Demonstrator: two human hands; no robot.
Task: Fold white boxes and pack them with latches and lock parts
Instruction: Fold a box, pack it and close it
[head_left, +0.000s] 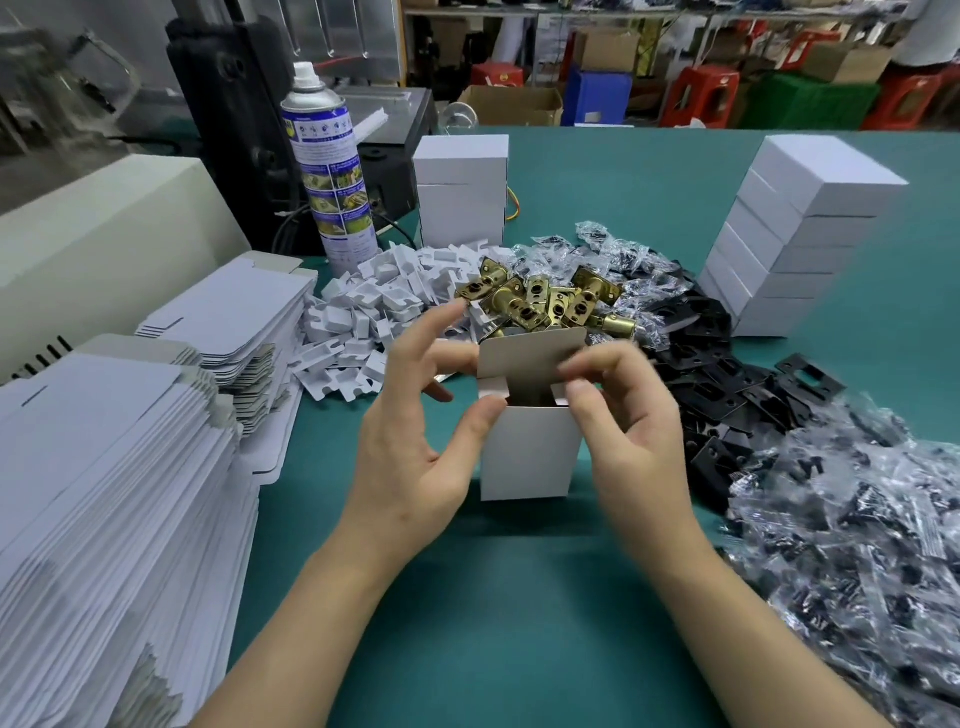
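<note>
Pinching white box flap, right fingers, left thumb touching rim

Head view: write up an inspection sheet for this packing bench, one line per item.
Surface: green mat, crowded at left, back and right.
Job's things: open white box upright at centre, lid flap up; brass latches, black plates, bagged parts and white inserts heaped behind and right; flat box blanks stacked left; closed boxes stacked right and back.
Clutter: spray can behind the inserts.
Grippers: left hand open, thumb on the box's left flap; right hand pinches its right flap, blurred.
Cables: black cable beside the can; coloured wires by the back boxes.
Surroundings: red stools, cardboard cartons beyond the table.
</note>
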